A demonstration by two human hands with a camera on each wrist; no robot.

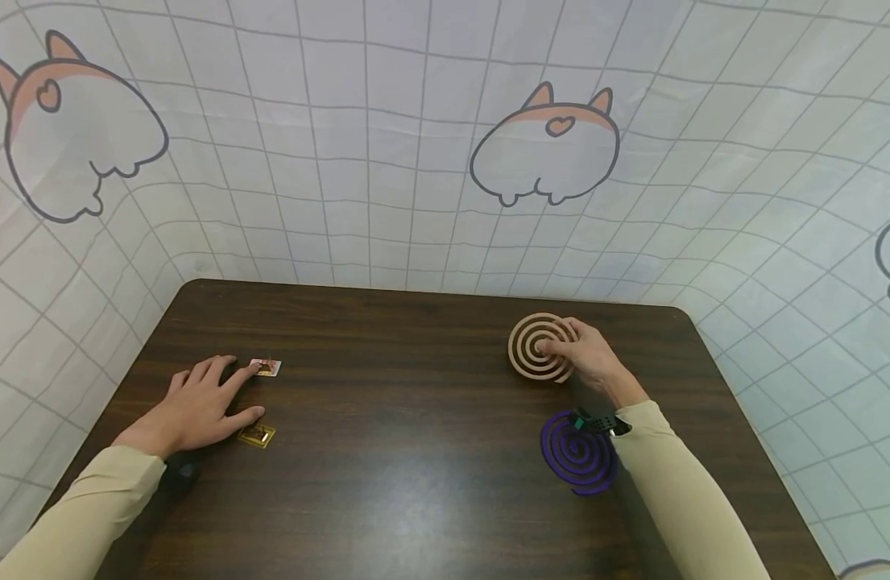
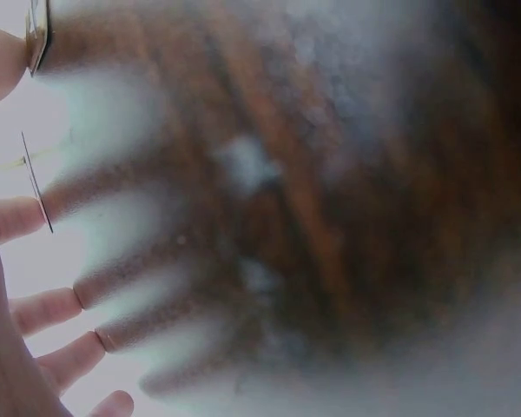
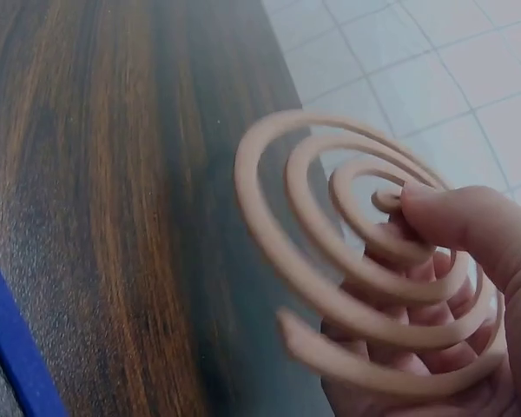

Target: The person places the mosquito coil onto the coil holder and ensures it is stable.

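No text or number can be read — the white-edged card (image 1: 271, 369) and gold card (image 1: 259, 437) included.

Bright and evenly lit in the head view, with pale, diffuse light on the wall (image 1: 387, 234) and a milky glare low in the middle of the table (image 1: 387, 387); only faint, soft-edged shadow beside the right sleeve (image 1: 694, 491). Stretched by a wide lens toward the corners, but legible throughout. Far worse in the left wrist view: burnt out to white around the fingers (image 2: 48, 311), hazy, the table smeared and badly out of focus beneath dark streaks of reflection. Dimmer and cooler in the right wrist view, crisp in the left-hand wood grain, murky toward the centre, slightly soft on the coil (image 3: 391, 282).
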